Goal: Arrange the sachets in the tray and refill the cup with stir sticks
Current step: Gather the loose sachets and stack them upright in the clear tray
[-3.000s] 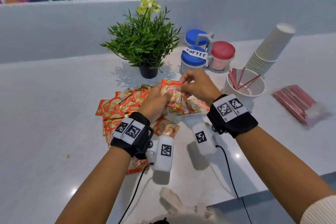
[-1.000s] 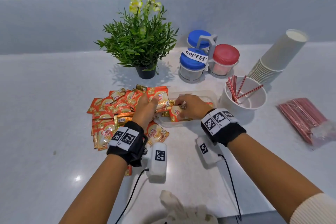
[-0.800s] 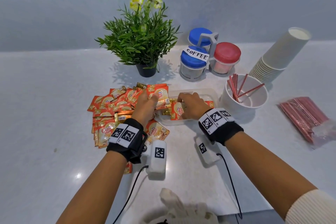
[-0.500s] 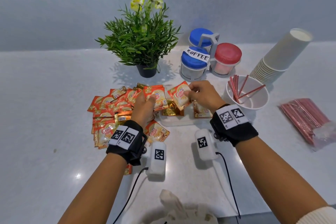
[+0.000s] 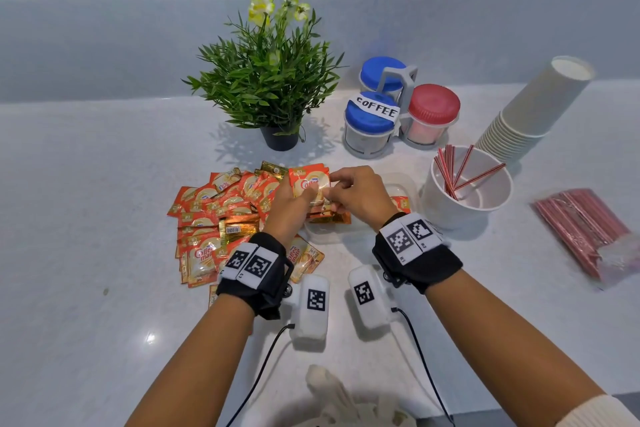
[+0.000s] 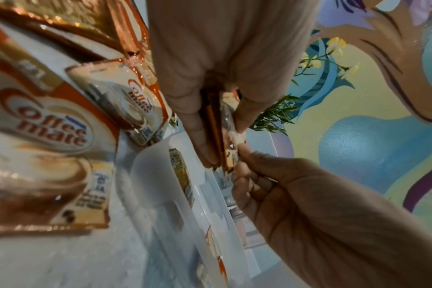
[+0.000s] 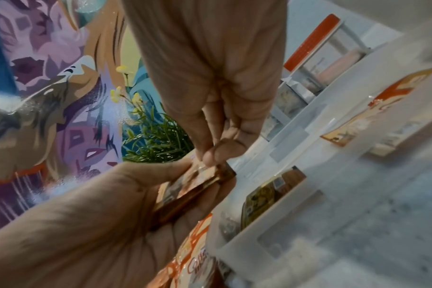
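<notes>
My left hand (image 5: 300,200) grips a small upright stack of orange creamer sachets (image 5: 309,185) just above the tray's left end. In the left wrist view the stack (image 6: 221,134) shows edge-on between thumb and fingers. My right hand (image 5: 333,188) pinches a sachet at the stack's right side, its fingertips (image 7: 211,155) on the stack (image 7: 192,188). A translucent tray (image 5: 403,184) lies under both hands with a few sachets in it. More sachets (image 5: 221,215) are heaped at the left. The white cup (image 5: 446,215) holds a few red stir sticks (image 5: 452,172).
A bag of red stir sticks (image 5: 581,230) lies at the right. Stacked paper cups (image 5: 533,111), a caddy of lidded jars (image 5: 398,107) and a potted plant (image 5: 270,80) stand behind. A wall runs along the counter's back.
My right hand went down into the tray, lifted a sachet out, and has carried it left against the stack in my left hand. The left hand stays put.
</notes>
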{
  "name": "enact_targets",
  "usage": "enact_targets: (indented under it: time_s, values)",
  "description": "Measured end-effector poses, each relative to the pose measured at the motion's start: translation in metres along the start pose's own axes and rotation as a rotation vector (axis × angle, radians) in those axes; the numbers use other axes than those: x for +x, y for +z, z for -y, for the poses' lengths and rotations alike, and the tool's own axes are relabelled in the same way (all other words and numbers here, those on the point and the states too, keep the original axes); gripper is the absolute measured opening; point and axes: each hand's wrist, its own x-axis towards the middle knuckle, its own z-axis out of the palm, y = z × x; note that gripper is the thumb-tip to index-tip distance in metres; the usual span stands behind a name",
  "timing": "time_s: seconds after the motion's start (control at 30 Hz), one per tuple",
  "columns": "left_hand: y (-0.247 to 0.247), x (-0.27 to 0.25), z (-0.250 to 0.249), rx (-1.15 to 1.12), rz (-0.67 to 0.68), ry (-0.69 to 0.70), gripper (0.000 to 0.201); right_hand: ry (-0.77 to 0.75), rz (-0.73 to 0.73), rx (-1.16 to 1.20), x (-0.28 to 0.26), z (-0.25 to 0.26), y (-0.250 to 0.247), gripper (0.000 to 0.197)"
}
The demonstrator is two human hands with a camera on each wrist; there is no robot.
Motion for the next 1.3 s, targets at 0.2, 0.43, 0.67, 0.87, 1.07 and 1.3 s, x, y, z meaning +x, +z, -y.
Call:
enact_targets:
  time_s: [0.2,0.43,0.67,0.87,1.07,1.3]
  values:
    - [-0.015,0.020,0.024,-0.042,-0.035,-0.054,0.067,-0.109,0.127,-0.468,0.008,-0.009,-0.005,0.026]
    - [-0.020,0.007,0.005,-0.086,-0.065,-0.060,0.046,-0.230,0.237,-0.868,0.008,-0.017,0.015,0.034]
    - [-0.023,0.007,0.006,-0.164,-0.089,-0.031,0.039,-0.340,0.239,-1.067,0.008,-0.013,0.022,0.037]
    - [-0.026,0.005,0.006,-0.168,-0.105,-0.040,0.067,-0.310,0.179,-1.044,0.009,-0.011,0.019,0.032]
    - [-0.032,0.005,0.007,-0.125,-0.098,-0.034,0.054,-0.001,-0.014,-0.262,0.014,-0.011,-0.009,0.008]
    - [-0.021,0.008,0.010,-0.108,-0.021,-0.014,0.068,0.051,0.069,0.333,-0.007,0.009,-0.026,0.012]
